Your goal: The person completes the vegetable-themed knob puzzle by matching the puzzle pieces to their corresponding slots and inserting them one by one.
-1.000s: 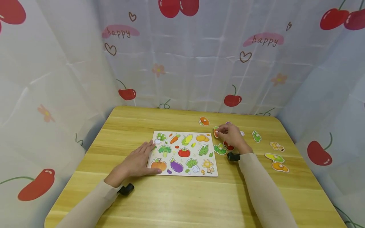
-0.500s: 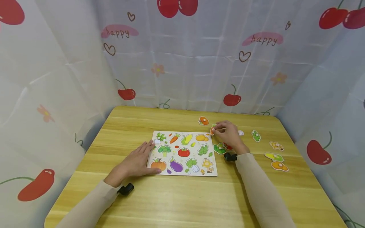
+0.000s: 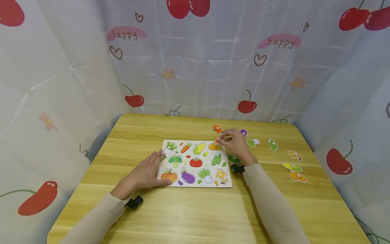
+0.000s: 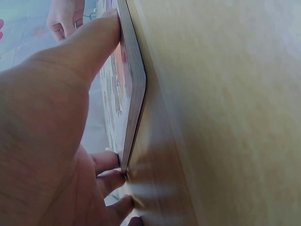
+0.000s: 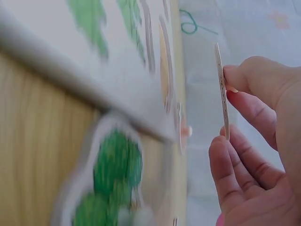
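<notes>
"Head view: the right hand (image 3: 235, 144) is pinching an orange piece (image 3: 217, 140) near the board (image 3: 207, 165)'s far right corner."

"And the left hand (image 3: 148, 171)?"

"It's resting, fingers extended, along its left edge; seemingly nothing's fitted, loose pieces (image 3: 291, 167) are waiting on the worktop (image 3: 182, 217)."

Pale wood, creased sheeting, matt cloth
The table (image 3: 182, 213) is surfaced in smooth, softly glossy wood grain. The board (image 3: 208, 164) and the piece (image 5: 222, 94) at right are edged in bare wood. The far curtain (image 3: 198, 78) is seen as creased, faintly shiny, plastic-like sheeting; the sleeves (image 3: 271, 200) are made of matt cloth.
</notes>
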Motion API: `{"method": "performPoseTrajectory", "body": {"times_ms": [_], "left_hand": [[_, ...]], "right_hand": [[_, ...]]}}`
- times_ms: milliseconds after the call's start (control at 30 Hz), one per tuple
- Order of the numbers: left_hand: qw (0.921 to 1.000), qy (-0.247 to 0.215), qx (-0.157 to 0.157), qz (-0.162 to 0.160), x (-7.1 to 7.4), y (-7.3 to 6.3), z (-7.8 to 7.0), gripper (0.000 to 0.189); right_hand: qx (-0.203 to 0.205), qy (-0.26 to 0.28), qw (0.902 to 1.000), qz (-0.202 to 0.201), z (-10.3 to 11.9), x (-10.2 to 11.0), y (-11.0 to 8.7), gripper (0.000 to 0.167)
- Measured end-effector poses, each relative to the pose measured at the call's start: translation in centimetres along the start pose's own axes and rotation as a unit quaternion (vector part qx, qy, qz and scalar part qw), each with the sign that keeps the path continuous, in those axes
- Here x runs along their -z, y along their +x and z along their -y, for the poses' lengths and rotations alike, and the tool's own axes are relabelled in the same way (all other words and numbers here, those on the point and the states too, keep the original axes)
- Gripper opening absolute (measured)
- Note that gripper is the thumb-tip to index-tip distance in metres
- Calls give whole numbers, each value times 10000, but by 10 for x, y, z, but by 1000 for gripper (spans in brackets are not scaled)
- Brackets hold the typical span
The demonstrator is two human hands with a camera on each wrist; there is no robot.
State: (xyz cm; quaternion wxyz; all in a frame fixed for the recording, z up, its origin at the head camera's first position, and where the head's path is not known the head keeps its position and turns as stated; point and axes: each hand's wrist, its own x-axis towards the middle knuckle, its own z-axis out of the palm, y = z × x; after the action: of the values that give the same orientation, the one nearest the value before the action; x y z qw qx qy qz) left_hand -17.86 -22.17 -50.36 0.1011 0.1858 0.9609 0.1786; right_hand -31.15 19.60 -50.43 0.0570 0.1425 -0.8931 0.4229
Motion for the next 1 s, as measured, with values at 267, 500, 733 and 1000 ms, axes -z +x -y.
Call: {"method": "performPoseTrajectory", "body": {"times_ms": [267, 500, 733, 1000], "left_hand": [[10000, 17, -9, 6, 2, 0, -1, 131], [10000, 18, -17, 1, 2, 0, -1, 131], [10000, 53, -46, -18, 1, -1, -1, 131], [10000, 10, -41, -15, 0, -1, -1, 131]], "right_hand": [[71, 25, 10000, -66, 17, -17, 4, 14], [66, -52, 10000, -14, 29, -31, 6, 12], [254, 33, 9995, 210, 41, -45, 10, 11], [590, -84, 9976, 364, 57, -62, 12, 8]]}}
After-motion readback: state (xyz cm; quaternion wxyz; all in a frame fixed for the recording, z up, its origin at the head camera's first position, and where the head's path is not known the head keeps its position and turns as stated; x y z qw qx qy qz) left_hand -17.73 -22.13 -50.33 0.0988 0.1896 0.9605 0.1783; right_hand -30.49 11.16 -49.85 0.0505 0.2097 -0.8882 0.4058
